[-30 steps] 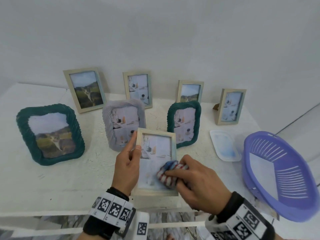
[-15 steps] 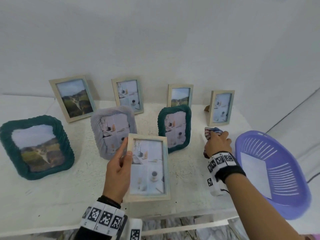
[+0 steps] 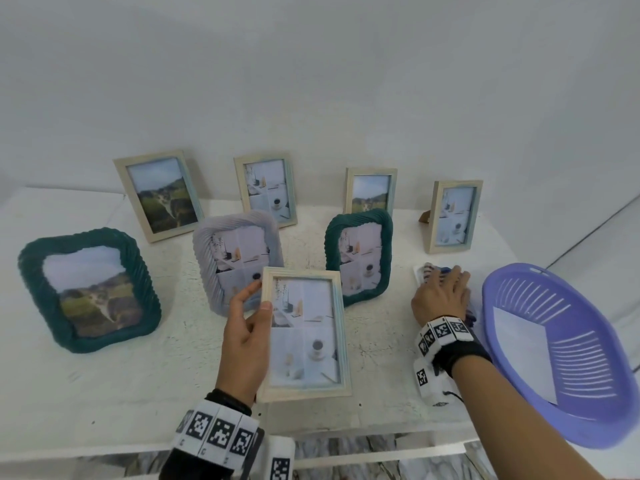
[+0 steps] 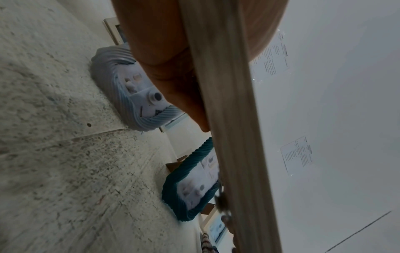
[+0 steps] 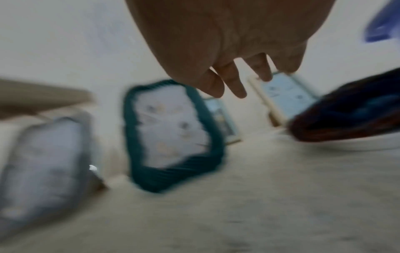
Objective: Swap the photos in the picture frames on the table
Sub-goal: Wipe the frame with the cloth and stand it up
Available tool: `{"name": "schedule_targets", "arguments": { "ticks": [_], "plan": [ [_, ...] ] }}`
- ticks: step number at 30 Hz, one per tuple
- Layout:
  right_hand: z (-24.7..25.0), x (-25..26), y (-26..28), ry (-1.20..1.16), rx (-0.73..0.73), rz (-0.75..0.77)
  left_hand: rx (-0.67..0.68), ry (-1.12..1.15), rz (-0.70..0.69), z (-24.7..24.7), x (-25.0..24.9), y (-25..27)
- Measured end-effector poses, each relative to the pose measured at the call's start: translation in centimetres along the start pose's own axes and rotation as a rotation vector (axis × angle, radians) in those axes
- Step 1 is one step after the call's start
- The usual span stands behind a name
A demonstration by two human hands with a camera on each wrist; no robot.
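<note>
Closed with the left grip [image 3: 247,337] on the left edge of the pale wooden frame [image 3: 304,334], thumb on the front moulding, the other fingers behind and out of sight. Held a little below the middle of the head view, face up toward the camera, lifted off the table [image 3: 138,393]. Seen edge-on in the left wrist view, with a small metal clasp on the back.

Lying with the right grip [image 3: 441,296] at the right of the middle, fingers fairly straight and spread, over a striped cloth [image 3: 431,271]. Nothing pinched, as far as the blurred right wrist view shows. Just right of it, a purple basket [image 3: 519,299] with a white sheet [image 3: 523,358] inside.

Judging progress: photo of cups and shelves seated behind the glass of the held frame, no back panel open, no loose photo anywhere except perhaps that white sheet. Probably closed up again and ready for standing back on the table. Impossible to say from here how many swaps are done or left: same cup photo in the grey ribbed frame [image 3: 207,258], in the small dark green frame [image 3: 332,254] and in two wooden frames of the back row [image 3: 265,188] [image 3: 453,216]; hill landscape in the large dark green frame [image 3: 31,271] at the left and in two other back frames [image 3: 159,195] [image 3: 370,190].

Standing on a white, rough, speckled table, worn in places, front edge near the bottom of the view. Behind, a plain pale wall [image 3: 311,81], nothing on it in the head view; two printed sheets on a wall in the left wrist view.
</note>
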State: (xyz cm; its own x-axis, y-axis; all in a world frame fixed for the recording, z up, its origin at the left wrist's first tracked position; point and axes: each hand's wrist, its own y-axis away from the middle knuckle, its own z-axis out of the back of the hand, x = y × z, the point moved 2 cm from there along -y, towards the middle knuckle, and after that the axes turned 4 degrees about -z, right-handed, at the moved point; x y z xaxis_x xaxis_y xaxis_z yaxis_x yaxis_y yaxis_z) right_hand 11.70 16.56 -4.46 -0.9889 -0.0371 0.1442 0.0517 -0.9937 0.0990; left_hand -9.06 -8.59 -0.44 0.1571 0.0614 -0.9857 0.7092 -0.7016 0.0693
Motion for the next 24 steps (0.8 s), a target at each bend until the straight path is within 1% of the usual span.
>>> {"name": "schedule_targets", "arguments": {
  "ticks": [2,3,4,5,6,8,9,10,11,13,15,16,18,19,21,22,24],
  "plan": [
    [0.8,1.2,1.7,-0.089,-0.11,0.156,-0.017,0.016,0.012,-0.1,-0.1,-0.1],
    [1.2,1.8,2.9,-0.182,-0.119,0.231,-0.019,0.022,0.018,-0.1,-0.1,-0.1],
    [1.7,2.4,4.4,-0.321,-0.08,0.287,-0.022,0.027,0.022,-0.2,-0.2,-0.2],
    [2.1,3.0,6.0,-0.484,0.014,0.313,-0.026,0.033,0.021,-0.3,-0.3,-0.2],
    [2.6,3.5,7.7,-0.658,0.152,0.304,-0.031,0.037,0.02,-0.4,-0.5,-0.3],
    [3.3,4.4,11.0,-1.003,0.468,0.211,-0.028,0.037,0.017,-0.7,-0.9,-0.3],
    [3.6,4.7,12.4,-1.143,0.59,0.162,-0.024,0.033,0.015,-0.8,-1.0,-0.3],
    [3.7,4.8,13.6,-1.25,0.675,0.134,-0.023,0.028,0.013,-1.0,-1.1,-0.3],
    [3.8,4.9,14.6,-1.338,0.73,0.119,-0.019,0.015,0.009,-1.1,-1.1,-0.3],
    [3.8,5.0,15.9,-1.495,0.788,0.125,0.015,-0.041,0.004,-1.4,-1.1,-0.3],
    [4.2,5.3,16.8,-1.568,0.793,0.155,0.105,-0.125,0.02,-1.8,-1.2,0.0],
    [4.4,5.4,17.2,-1.542,0.771,0.194,0.183,-0.142,0.033,-2.1,-1.1,0.2],
    [4.9,6.0,18.0,-1.404,0.679,0.33,0.318,-0.102,0.099,-2.7,-0.8,0.7],
    [5.1,6.2,18.5,-1.327,0.62,0.416,0.362,-0.069,0.137,-3.0,-0.7,0.9],
    [5.2,6.7,19.3,-1.187,0.493,0.568,0.415,0.014,0.206,-3.3,-0.8,1.4],
    [5.1,6.9,19.5,-1.138,0.437,0.614,0.432,0.064,0.238,-3.3,-0.8,1.5],
    [4.8,7.0,19.8,-1.087,0.384,0.641,0.455,0.153,0.265,-3.2,-1.2,1.7]
  ]
}}
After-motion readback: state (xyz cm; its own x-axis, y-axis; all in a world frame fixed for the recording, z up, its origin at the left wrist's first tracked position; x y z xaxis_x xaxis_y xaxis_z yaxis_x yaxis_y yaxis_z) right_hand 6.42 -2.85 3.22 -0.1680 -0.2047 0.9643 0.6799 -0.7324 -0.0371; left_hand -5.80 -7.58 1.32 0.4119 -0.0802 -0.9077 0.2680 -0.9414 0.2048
